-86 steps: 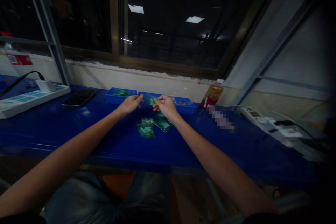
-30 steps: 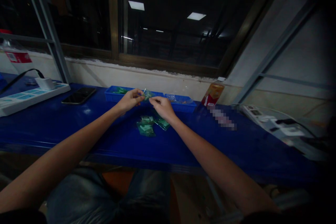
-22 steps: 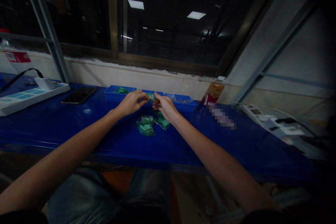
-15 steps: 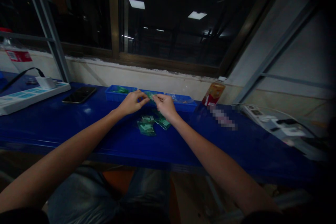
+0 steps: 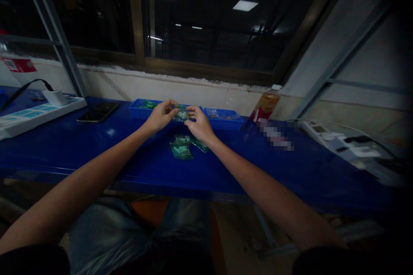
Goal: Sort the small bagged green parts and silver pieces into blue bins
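A small see-through green plastic bag [image 5: 181, 115] with small pale pieces inside is held up between my hands, in front of the blue bins. My left hand [image 5: 161, 117] pinches its left edge between thumb and fingers. On the bag's right side, my right hand [image 5: 200, 126] has its thumb below and its fingers above, closed on the edge. Just below my hands, more green bags [image 5: 181, 148] of small pieces lie on the blue table [image 5: 142, 165]. One of these bags is partly covered by my right hand.
Along the wall stand a left blue bin [image 5: 137, 113] with green bags and a right blue bin [image 5: 227, 124] with clear plastic. A phone [image 5: 97, 111] and power strip [image 5: 41, 116] lie left; a drink bottle [image 5: 266, 106] and another power strip [image 5: 348, 148] are right.
My hands have turned the small bag so more of it shows between them. The fingers of my right hand have spread along its edge. The camera view has shifted slightly.
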Demonstrator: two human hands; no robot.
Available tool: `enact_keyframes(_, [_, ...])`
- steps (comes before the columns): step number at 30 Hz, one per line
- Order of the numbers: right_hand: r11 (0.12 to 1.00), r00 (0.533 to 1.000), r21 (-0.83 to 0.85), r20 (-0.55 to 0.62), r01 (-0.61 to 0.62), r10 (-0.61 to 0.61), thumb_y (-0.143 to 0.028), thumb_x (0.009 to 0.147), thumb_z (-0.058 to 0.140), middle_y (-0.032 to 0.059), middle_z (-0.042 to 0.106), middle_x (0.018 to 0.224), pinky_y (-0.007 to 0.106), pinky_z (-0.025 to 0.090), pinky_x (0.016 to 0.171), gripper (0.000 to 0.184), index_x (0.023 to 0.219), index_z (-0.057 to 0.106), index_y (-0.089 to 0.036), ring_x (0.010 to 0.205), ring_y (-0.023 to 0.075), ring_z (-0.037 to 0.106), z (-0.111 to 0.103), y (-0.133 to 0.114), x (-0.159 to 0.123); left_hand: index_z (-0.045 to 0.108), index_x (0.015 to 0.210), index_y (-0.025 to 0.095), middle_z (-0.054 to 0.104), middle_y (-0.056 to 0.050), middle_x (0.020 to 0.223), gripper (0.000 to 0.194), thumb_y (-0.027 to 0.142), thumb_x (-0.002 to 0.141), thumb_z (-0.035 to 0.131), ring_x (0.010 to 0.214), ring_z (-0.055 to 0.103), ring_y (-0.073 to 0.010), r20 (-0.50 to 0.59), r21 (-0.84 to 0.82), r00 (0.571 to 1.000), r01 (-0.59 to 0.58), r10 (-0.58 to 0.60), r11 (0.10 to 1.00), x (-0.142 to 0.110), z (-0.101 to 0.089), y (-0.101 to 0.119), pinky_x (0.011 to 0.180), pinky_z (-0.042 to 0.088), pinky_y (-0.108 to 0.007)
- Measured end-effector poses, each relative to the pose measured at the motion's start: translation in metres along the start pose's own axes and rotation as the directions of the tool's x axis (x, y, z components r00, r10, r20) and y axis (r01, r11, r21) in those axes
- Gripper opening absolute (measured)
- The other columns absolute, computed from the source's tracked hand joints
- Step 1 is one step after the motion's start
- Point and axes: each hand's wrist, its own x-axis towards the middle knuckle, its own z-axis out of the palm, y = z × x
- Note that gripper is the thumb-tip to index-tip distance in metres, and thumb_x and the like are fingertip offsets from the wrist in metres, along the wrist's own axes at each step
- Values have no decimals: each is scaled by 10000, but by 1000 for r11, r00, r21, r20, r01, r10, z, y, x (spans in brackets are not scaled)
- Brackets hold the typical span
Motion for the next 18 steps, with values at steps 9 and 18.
enact_keyframes(9, [997,999,-63,22,-43,44,-270,732,530,-38,500,565,254,395,547,133,834,496,-193,532,122,497,-2,7,2,545,867,149,505,8,645,200,327,781,511,591,459,-109,64,256,989,-147,136,955,-3,-1,4,577,356,-226])
enact_keyframes(18, [866,959,-415,64,278,-277,-129,702,477,-3,495,624,259,356,600,86,692,534,-192,623,141,476,-13,-5,-3,562,917,106,590,-69,702,477,523,826,350,603,544,-167,99,192,968,211,-232,959,-4,2,2,561,402,-279])
